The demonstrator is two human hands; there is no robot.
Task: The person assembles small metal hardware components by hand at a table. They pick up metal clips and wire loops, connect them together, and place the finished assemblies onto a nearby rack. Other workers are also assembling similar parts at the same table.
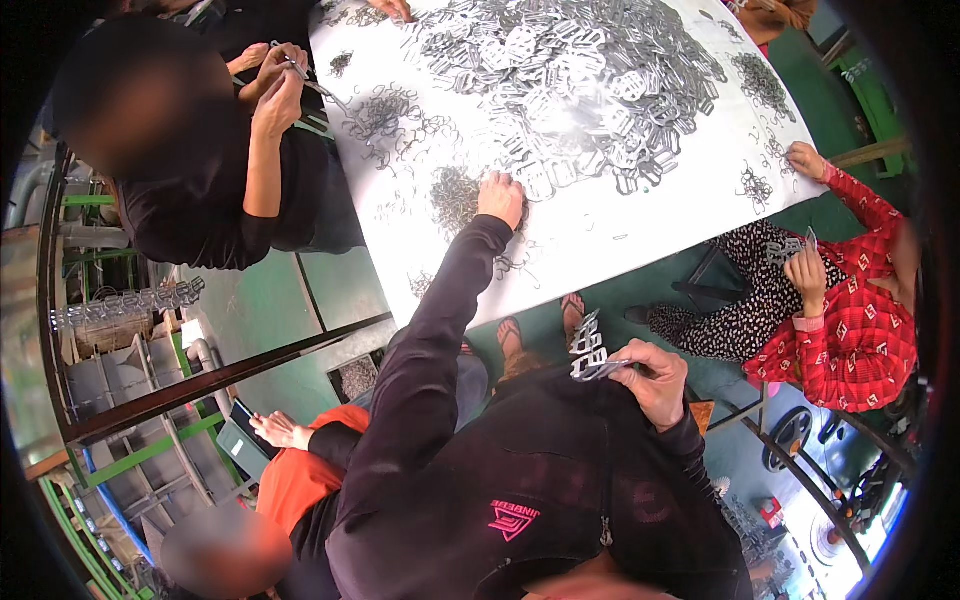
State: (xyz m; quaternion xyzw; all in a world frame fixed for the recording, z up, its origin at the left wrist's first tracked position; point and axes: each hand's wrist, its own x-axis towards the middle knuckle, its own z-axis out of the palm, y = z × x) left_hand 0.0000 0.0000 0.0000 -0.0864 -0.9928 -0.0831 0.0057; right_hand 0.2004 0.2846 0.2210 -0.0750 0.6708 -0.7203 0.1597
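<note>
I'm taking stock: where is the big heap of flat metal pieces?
In the head view, the heap of flat metal pieces lies at upper middle, on the white table, beyond the left hand and mostly right of it.

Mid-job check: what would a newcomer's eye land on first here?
The big heap of flat silvery metal pieces on the white table, top centre. Just below, the left hand is beside a small pile of bent wires. Lower right of centre, the right hand holds a metal strip.
</note>
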